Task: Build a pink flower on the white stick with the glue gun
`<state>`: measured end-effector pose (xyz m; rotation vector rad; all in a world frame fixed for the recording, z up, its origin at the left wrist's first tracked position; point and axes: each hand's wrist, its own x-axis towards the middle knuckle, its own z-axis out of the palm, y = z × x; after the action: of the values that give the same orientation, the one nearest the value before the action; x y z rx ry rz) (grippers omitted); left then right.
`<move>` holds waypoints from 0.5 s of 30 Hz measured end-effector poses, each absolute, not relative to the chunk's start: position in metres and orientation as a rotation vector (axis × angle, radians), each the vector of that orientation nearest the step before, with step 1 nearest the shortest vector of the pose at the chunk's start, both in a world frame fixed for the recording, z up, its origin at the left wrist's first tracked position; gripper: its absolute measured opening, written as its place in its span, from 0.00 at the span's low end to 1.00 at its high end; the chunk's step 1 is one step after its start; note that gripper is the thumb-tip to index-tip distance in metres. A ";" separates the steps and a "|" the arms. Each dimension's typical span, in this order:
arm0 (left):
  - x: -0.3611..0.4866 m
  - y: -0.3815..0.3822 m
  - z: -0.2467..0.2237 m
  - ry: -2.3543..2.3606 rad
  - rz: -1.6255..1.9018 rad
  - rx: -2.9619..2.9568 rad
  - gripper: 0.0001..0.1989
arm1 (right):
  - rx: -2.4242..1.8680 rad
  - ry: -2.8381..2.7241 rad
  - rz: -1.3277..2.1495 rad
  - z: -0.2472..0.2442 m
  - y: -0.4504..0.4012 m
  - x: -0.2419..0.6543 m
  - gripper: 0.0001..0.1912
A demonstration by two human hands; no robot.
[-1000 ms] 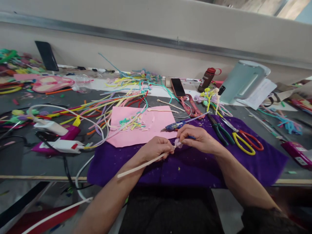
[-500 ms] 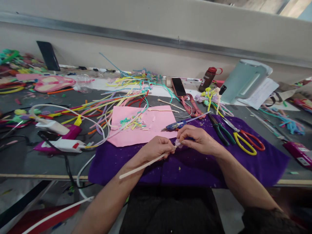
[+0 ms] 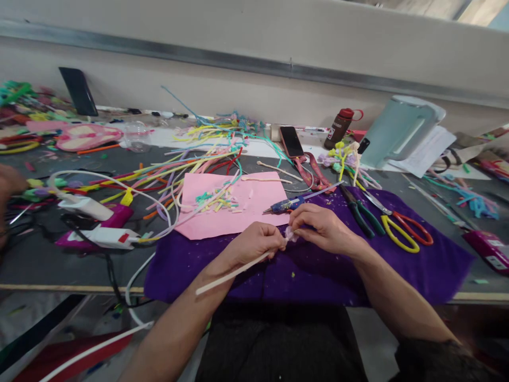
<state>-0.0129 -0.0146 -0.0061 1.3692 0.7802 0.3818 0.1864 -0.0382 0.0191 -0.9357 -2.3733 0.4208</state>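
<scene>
My left hand (image 3: 259, 243) is closed around a cream pipe cleaner (image 3: 233, 274), whose straight end sticks out toward my left forearm. At the pipe cleaner's other end sits a small pale lilac flower-like piece (image 3: 291, 233). My right hand (image 3: 318, 225) pinches that piece between thumb and fingers. Both hands are over a purple cloth (image 3: 310, 276) at the table's front edge. Just behind them a blue glue gun (image 3: 287, 205) lies with its nozzle on a pink sheet (image 3: 199, 225). Colourful short clippings (image 3: 218, 201) are scattered on the sheet.
Right of my hands lie green-handled pliers (image 3: 363, 215) and scissors (image 3: 400, 228) with red and yellow handles. Left are a white plug adapter (image 3: 103, 236) and cables. Behind are a phone (image 3: 291, 142), a brown bottle (image 3: 339, 129) and loose pipe cleaners (image 3: 191, 167). Another person's hand (image 3: 10, 183) shows at far left.
Another person's hand has come into view at the left edge. My hands stay nearly in place, and a little more of the lilac piece shows between them.
</scene>
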 end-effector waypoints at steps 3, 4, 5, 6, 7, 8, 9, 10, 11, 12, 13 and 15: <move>-0.013 -0.015 -0.007 0.776 0.382 1.366 0.05 | -0.935 -2.378 0.373 0.018 -0.038 0.185 0.05; -0.013 -0.015 -0.007 0.777 0.383 1.368 0.05 | -0.935 -2.379 0.360 0.018 -0.039 0.185 0.05; -0.013 -0.015 -0.007 0.778 0.384 1.370 0.05 | -0.933 -2.379 0.350 0.017 -0.039 0.184 0.05; -0.013 -0.015 -0.006 0.781 0.387 1.371 0.05 | -0.934 -2.380 0.343 0.017 -0.039 0.184 0.05; -0.013 -0.015 -0.006 0.786 0.390 1.370 0.05 | -0.935 -2.379 0.339 0.017 -0.039 0.184 0.05; -0.013 -0.015 -0.006 0.789 0.393 1.366 0.05 | -0.936 -2.375 0.340 0.016 -0.039 0.185 0.05; -0.013 -0.015 -0.006 0.791 0.397 1.361 0.05 | -0.937 -2.367 0.345 0.016 -0.039 0.185 0.05; -0.013 -0.015 -0.005 0.793 0.401 1.353 0.05 | -0.936 -2.354 0.355 0.016 -0.039 0.185 0.06; -0.013 -0.015 -0.005 0.796 0.406 1.343 0.05 | -0.932 -2.337 0.371 0.016 -0.038 0.186 0.06; -0.013 -0.015 -0.005 0.801 0.412 1.331 0.06 | -0.929 -2.318 0.393 0.015 -0.038 0.186 0.07; -0.013 -0.014 -0.005 0.807 0.421 1.317 0.06 | -0.925 -2.292 0.414 0.015 -0.038 0.187 0.09; -0.014 -0.014 -0.005 0.821 0.444 1.286 0.06 | -0.935 -2.212 0.433 0.016 -0.038 0.187 0.10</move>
<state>-0.0139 -0.0142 -0.0052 1.2864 0.8212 0.4443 0.1869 -0.0377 0.0157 -0.9347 -2.2125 0.4329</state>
